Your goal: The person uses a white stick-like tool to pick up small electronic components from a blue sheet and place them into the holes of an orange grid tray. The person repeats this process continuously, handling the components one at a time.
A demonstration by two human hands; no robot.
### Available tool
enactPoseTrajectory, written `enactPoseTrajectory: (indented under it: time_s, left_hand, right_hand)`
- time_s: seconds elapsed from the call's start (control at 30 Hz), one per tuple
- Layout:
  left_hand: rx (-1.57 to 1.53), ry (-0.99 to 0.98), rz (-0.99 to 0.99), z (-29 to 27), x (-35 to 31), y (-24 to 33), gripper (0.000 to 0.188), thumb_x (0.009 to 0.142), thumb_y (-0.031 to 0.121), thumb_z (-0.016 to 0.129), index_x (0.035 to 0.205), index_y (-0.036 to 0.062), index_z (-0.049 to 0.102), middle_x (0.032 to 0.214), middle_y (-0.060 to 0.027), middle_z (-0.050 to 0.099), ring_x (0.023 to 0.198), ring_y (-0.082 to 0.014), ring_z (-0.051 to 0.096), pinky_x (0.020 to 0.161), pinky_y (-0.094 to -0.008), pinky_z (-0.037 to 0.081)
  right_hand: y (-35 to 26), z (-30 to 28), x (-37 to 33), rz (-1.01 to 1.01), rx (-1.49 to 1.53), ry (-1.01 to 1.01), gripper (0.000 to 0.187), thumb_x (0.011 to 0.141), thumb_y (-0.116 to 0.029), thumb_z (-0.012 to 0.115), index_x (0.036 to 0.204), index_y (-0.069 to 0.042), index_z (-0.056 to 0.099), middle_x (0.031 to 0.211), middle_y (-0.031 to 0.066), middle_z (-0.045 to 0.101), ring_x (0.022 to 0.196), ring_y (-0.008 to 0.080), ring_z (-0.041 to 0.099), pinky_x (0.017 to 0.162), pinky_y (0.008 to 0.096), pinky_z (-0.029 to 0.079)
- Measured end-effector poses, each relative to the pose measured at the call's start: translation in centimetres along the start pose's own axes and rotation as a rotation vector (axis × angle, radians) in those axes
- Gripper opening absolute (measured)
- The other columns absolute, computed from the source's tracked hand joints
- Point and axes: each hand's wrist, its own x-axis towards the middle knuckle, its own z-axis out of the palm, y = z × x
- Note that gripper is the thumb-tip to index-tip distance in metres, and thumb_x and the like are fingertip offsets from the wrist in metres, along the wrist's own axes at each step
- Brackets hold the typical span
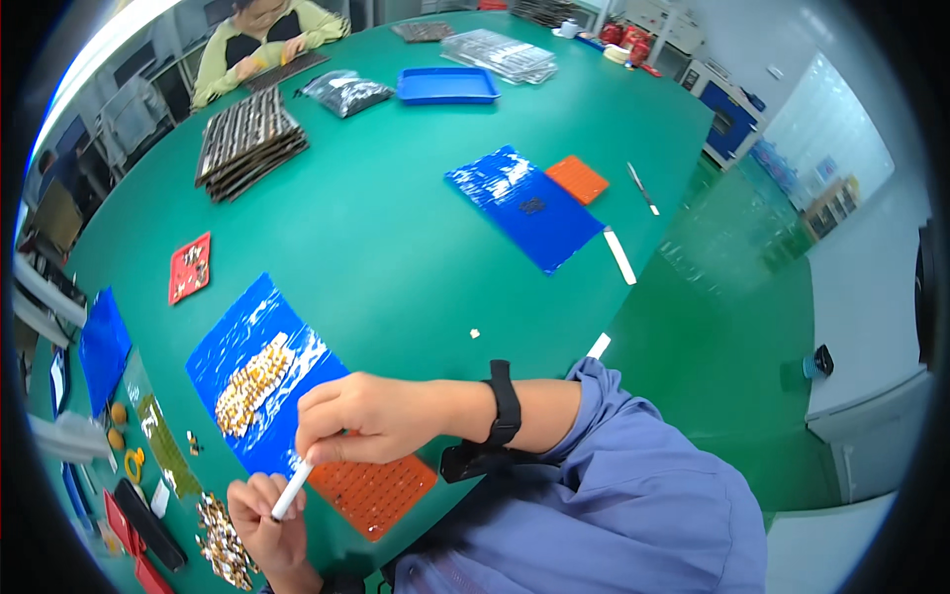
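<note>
My right hand (366, 418) pinches the upper end of a white pen-like stick (292, 491) with a dark tip. The stick slants down to the curled fingers of my left hand (267, 520). Whatever those left fingers hold is hidden. Below my right hand lies an orange perforated tray (371, 500), partly covered by that hand. Beyond it, a glossy blue sheet (213, 346) carries a cluster of small white and amber pieces (255, 384). More such pieces form a loose pile (224, 544) beside my left hand.
A red tray (190, 267) holds small pieces. Farther off stand stacked dark panels (247, 144), a blue tray (447, 86) and clear trays (500, 54). Another blue sheet (529, 213) and orange tray (577, 179) lie right. A person (262, 45) works at the far left.
</note>
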Motion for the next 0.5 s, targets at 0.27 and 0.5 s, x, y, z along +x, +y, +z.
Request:
enactPoseTrajectory:
  time_s: [0.27,0.5]
  left_hand:
    - [-0.002,-0.074,-0.038,-0.76,0.08,0.40,0.022,0.082,0.012,0.058,0.081,0.0092,0.036,0.070,-0.0008,0.037,0.063,-0.0112,0.041,0.061,-0.0265,0.037]
    - [0.028,0.003,-0.025,-0.43,0.06,0.33,0.022,0.080,0.014,0.060,0.079,0.0060,0.039,0.067,-0.0040,0.042,0.061,-0.0139,0.043,0.057,-0.0284,0.036]
  right_hand:
    - [-0.23,0.57,0.12,-0.009,-0.010,0.046,0.007,0.082,-0.010,0.054,0.081,-0.003,0.056,0.071,0.0052,0.049,0.063,0.0181,0.050,0.054,0.0284,0.041]
    - [0.10,-0.02,-0.05,0.055,-0.071,-0.081,0.013,0.084,-0.015,0.054,0.081,-0.003,0.059,0.073,0.0066,0.057,0.062,0.0198,0.054,0.054,0.0289,0.042]
